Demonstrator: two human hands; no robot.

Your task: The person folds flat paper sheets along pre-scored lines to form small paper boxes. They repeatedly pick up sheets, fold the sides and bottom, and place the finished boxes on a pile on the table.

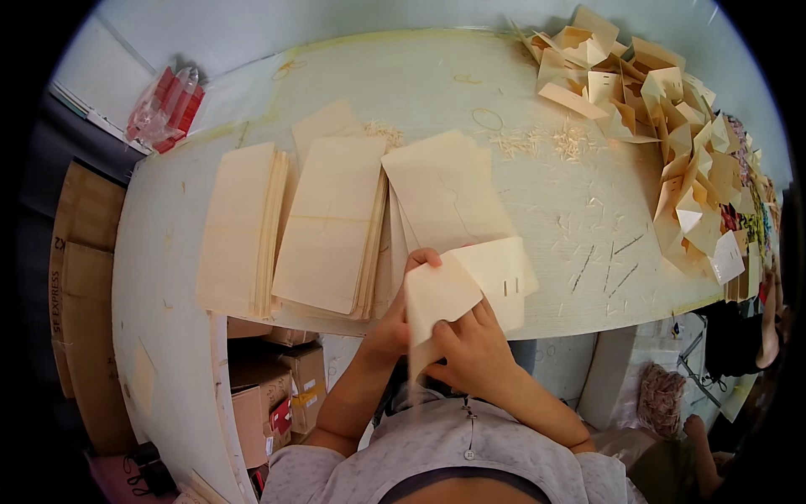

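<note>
Close to my body, at the table's near edge, I hold a cream card sheet [442, 291] that is partly folded, with two short dark slots in its right panel. My left hand [395, 323] is closed on the sheet's left side, the thumb over its upper edge. Below the fold my right hand [472, 349] has its fingers curled and closed against the lower edge; some fingertips are hidden behind the card. Fanned flat cards [449, 181] lie just beyond my hands. Left of them stand a stack of flat cards [332, 223] and another stack [238, 227].
Folded cards [638, 92] pile up along the table's right side. Small offcuts [571, 143] and a rubber band [487, 119] lie on the pale table [403, 67]. A red package in clear plastic [168, 105] sits far left. Cardboard boxes [294, 382] stand underneath. Another person's arm [769, 323] shows at right.
</note>
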